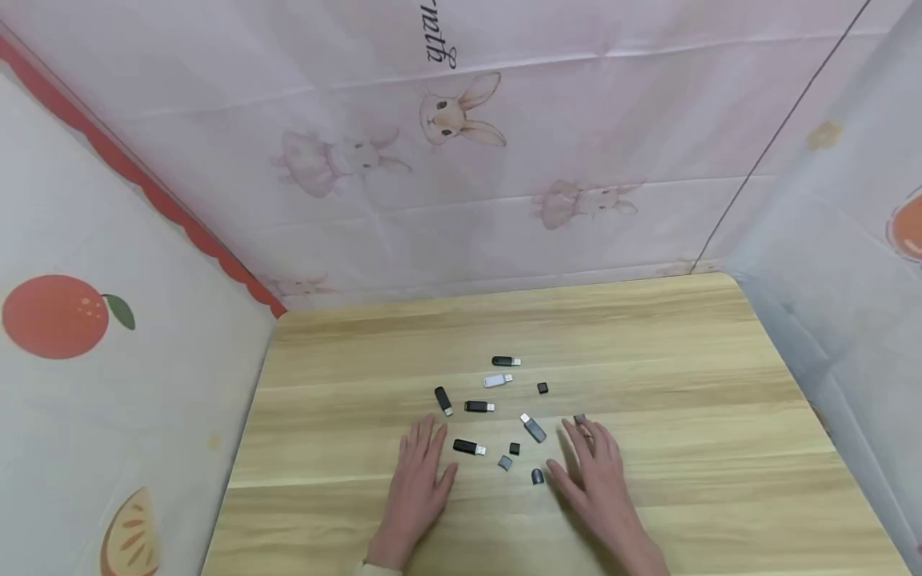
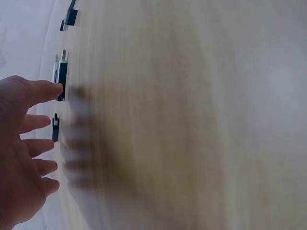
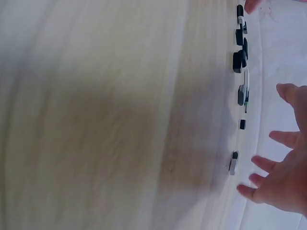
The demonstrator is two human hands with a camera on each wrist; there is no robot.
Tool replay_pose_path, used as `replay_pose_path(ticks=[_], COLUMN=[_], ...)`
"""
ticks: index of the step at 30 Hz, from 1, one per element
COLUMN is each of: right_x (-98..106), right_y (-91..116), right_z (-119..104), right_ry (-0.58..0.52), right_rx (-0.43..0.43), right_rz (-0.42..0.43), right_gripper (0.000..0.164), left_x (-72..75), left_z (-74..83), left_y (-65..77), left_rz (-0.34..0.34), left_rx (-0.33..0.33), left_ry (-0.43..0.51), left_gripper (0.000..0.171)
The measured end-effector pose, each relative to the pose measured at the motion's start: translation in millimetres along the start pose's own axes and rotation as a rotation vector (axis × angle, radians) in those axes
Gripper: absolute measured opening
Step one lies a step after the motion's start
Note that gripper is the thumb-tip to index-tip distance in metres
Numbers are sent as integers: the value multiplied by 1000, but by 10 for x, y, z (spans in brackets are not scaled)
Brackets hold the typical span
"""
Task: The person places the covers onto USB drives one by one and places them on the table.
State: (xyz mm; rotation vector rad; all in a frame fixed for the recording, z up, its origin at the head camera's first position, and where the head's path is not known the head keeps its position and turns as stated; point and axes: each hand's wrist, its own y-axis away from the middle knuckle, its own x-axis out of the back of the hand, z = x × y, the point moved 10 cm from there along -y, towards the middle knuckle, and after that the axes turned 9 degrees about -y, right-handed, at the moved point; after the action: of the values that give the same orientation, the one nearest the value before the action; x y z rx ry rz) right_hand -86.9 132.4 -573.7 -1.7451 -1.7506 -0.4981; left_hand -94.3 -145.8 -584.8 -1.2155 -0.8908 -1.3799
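Note:
In the head view several USB sticks lie uncapped between the two hands. My left hand [image 1: 416,490] has its fingers extended, left of a black USB stick [image 1: 467,446]. Just past its fingertips lies another black USB stick [image 1: 442,398]. My right hand [image 1: 596,484] is spread and slightly bent, holding nothing that I can see. A small grey cap [image 1: 579,419] sits by its fingertips; whether they touch is unclear. A dark grey rounded cap [image 1: 537,477] lies near the right thumb, and a grey USB stick [image 1: 534,428] lies left of the fingers.
Farther back on the wooden table [image 1: 346,352] lie a white USB stick [image 1: 496,381], a black USB stick [image 1: 504,362] and a black cap [image 1: 543,388]. Between the hands are another black cap [image 1: 515,449] and a grey cap [image 1: 506,462]. Printed cloth walls [image 1: 374,248] border the table.

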Motion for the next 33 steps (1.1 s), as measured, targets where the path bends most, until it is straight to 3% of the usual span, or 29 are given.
replay_pose_path(ticks=[5,10,14,20,26,33], right_x=[-24,-83,-138,-323,-463,-585], right_y=[-62,-136,-204,-298,-369,-379], right_z=[-123,-212,-258,-316,-395,-484], right_ry=[-18,14,45,64,32,43], right_rx=[75,113,111,93,123,215], right_rz=[14,-4,-26,-137,-187,-226], right_gripper=[44,33,32,33,34,33], left_x=[79,133,143,161,137,117], left_z=[77,126,153,164,162,164], left_y=[-73,-144,-213,-238,-246,-229], left_rz=[48,65,65,78,73,48], left_rx=[-60,-81,-90,-103,-107,-95], left_ry=[7,3,9,6,-15,-19], left_gripper=[58,51,48,47,43,43])
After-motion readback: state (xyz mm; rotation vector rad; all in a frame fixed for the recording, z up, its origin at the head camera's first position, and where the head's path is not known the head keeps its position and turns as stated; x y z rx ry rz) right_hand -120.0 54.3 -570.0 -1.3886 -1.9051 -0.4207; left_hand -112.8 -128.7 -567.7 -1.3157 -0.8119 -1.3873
